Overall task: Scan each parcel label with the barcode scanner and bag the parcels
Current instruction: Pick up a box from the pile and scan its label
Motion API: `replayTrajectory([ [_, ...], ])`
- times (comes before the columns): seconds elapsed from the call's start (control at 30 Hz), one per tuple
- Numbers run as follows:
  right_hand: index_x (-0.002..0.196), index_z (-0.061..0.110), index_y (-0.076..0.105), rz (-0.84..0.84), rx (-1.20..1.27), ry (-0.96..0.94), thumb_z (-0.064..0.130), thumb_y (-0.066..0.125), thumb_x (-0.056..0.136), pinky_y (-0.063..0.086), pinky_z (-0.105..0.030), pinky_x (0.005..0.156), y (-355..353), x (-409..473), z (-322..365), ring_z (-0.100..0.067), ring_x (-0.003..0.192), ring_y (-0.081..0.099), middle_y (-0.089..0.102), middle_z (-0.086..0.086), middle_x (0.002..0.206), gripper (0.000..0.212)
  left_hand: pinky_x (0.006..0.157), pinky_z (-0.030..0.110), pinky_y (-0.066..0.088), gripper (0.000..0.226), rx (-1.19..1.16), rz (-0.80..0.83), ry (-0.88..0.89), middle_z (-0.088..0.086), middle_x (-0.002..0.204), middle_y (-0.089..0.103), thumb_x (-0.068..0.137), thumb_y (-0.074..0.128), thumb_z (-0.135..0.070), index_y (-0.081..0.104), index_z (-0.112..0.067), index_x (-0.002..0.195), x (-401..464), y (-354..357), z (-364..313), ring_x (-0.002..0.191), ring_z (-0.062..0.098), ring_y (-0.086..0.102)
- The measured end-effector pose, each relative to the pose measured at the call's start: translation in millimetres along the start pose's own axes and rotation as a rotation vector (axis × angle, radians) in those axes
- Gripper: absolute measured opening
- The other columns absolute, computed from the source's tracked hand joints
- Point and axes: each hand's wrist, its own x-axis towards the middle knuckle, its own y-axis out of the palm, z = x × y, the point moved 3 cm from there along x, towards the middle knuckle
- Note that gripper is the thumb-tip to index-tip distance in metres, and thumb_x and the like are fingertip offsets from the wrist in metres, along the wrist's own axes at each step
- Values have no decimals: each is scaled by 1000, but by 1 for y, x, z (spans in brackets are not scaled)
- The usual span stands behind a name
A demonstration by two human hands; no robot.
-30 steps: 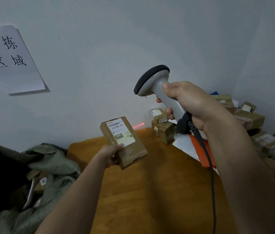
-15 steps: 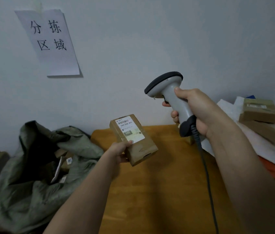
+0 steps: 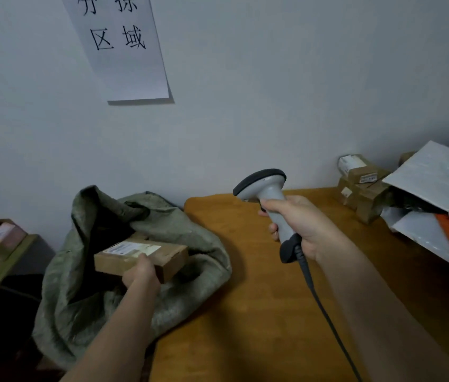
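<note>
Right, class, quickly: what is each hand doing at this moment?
Left hand: grips the cardboard parcel over the mouth of the green sack.
Right hand: grips the barcode scanner.

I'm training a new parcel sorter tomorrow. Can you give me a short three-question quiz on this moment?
1. True or false: the left hand holds the cardboard parcel over the open green sack.
2. What does the right hand grip? A tape gun; B barcode scanner; C pen.
3. Fill in: unbagged boxes are stacked on the table at its far ____ side.

Key: 1 true; 2 B; 3 right.
</note>
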Motion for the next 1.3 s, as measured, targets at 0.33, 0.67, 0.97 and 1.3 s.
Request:
replayTrajectory([
  [0.33,104,6,59,-150,-6,9,16,66,92,44,-25,47,-31,2,-22,-9,49,50,60,-14,100,18,83,42,53,51,347,381,23,12,130,57,86,61,-30,50,-9,132,39,53,15,116,35,57],
  [0.67,116,3,58,-407,67,-175,12,67,91,45,-23,45,-166,-55,11,-9,49,51,55,-7,76,28,95,47,46,49,651,554,325,24,131,52,93,57,-20,44,8,132,-152,174,51,120,44,52],
  [0.97,103,9,56,-644,107,-215,8,66,91,45,-25,45,-370,-115,23,-14,52,50,52,-10,71,15,75,37,51,41,810,938,351,16,125,50,97,52,-14,43,-1,135,-356,281,188,98,31,60],
  [1.3,93,8,55,-795,195,-264,3,65,89,44,-32,51,-553,-113,33,-16,50,48,55,-11,68,12,79,39,53,29,890,1257,314,16,114,57,98,53,-20,48,-2,120,-536,371,310,95,31,60],
])
